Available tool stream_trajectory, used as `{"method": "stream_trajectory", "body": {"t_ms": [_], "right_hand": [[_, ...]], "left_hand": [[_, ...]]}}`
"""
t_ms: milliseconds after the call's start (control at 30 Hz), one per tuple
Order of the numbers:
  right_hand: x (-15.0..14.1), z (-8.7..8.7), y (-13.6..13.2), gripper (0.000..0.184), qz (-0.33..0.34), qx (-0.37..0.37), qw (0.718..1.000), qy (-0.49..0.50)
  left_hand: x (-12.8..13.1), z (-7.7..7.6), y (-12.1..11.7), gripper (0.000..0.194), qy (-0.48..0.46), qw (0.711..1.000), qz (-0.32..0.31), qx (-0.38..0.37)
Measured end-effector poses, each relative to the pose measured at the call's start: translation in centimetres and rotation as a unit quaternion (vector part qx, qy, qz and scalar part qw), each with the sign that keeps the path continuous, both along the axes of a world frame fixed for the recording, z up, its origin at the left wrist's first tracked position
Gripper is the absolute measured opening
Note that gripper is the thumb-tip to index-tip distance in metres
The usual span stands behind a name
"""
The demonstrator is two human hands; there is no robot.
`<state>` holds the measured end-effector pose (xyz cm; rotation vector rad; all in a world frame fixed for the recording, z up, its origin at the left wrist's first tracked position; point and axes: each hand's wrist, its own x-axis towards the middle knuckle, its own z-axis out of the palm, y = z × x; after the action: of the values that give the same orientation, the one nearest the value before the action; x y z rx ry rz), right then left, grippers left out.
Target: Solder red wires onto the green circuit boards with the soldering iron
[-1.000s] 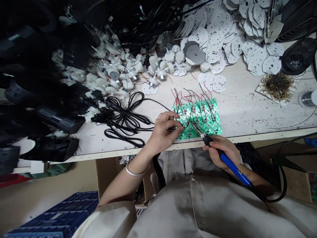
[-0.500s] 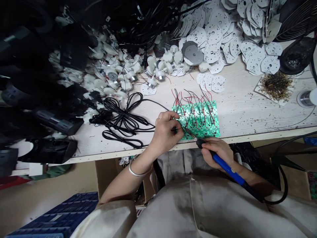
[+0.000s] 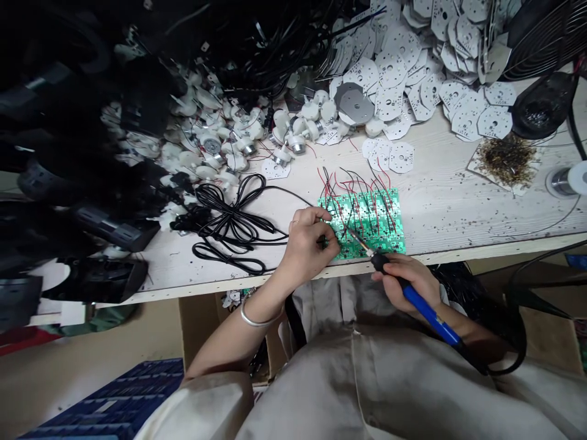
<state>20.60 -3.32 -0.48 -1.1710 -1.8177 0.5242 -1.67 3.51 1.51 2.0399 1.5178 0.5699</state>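
Note:
A green circuit board panel [image 3: 387, 244] lies at the front edge of the bench, with red and black wires standing along its far side. My left hand [image 3: 309, 241] rests at the panel's left end, its fingers pinched on a black cable [image 3: 279, 239] that runs in from the left. The cable's tip is mostly hidden by the fingers. My right hand [image 3: 410, 281] grips a blue-handled soldering iron [image 3: 424, 310]. The iron's tip points up and left over the panel, close to the wires; whether it touches the board I cannot tell.
Coiled black cables [image 3: 233, 214] lie left of the panel. Beyond are white motor parts [image 3: 220, 137] and stacks of white octagonal boards [image 3: 389, 67]. To the right are a dark pile of solder scraps [image 3: 507, 159], a solder spool [image 3: 562, 181] and a fan [image 3: 545, 43].
My right hand has drawn the soldering iron slightly right and down, away from my left fingers. My left hand has barely moved. The view has shifted a little.

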Motion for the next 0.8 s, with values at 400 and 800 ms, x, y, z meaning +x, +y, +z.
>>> {"method": "stream_trajectory", "body": {"t_ms": [400,800], "right_hand": [[0.9,-1.5,1.1,0.03,-0.068,0.089,0.993,0.024],[1.2,-0.9,2.3,0.058,-0.013,0.064,0.994,-0.089]], "left_hand": [[-0.1,0.0,0.0,0.013,0.004,1.0,-0.002,0.006],[0.2,0.4,-0.2,0.012,0.032,0.999,0.005,0.009]]}}
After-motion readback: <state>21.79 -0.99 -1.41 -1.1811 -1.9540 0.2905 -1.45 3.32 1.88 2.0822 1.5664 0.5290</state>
